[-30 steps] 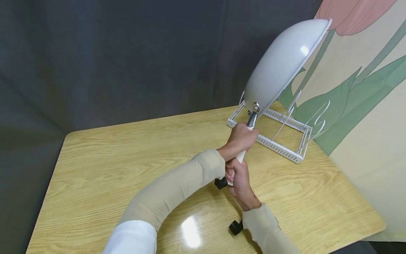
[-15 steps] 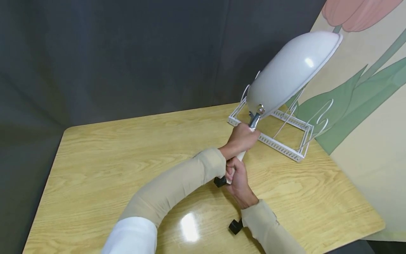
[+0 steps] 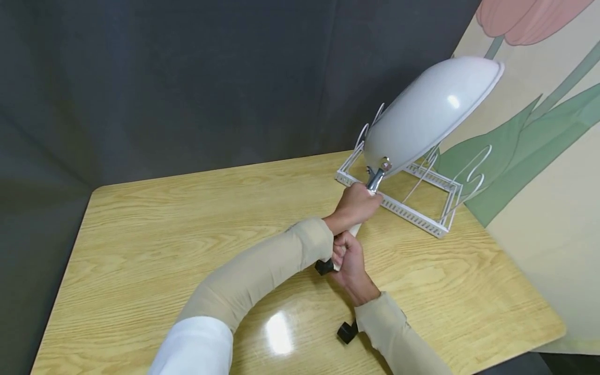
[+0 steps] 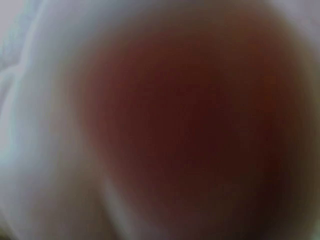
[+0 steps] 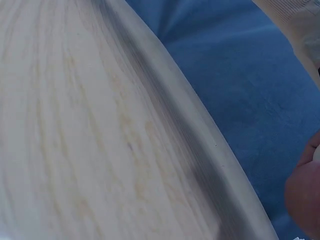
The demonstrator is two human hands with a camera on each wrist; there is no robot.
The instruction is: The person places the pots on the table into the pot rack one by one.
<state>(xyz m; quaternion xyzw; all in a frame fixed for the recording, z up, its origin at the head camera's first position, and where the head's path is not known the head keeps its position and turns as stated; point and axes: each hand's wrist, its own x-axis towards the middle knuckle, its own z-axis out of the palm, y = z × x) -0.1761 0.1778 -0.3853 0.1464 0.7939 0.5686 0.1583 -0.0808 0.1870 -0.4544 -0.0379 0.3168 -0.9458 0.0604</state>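
Observation:
A white frying pan (image 3: 428,112) with a deep rounded body leans on edge, its smooth outer side facing up and left. Its lower part overlaps the white wire rack (image 3: 414,216); whether pan and rack touch cannot be told. My left hand (image 3: 357,205) grips the white handle close to its metal collar (image 3: 375,179). Just below, my right hand (image 3: 350,260) has its fingers curled round the handle's lower end. In the left wrist view everything is a dark reddish blur. A sliver of a hand (image 5: 304,200) shows at the right wrist view's edge.
The rack stands at the back right of the wooden table (image 3: 187,245), near the dark curtain (image 3: 211,88) and a flower-painted wall (image 3: 553,198). Curled wire dividers (image 3: 478,166) rise from its right end. Small black blocks (image 3: 347,332) sit by the wrists.
The pan has come down and tipped further right over the rack, mostly in the first half second. Both hands keep their hold on the handle and have hardly shifted.

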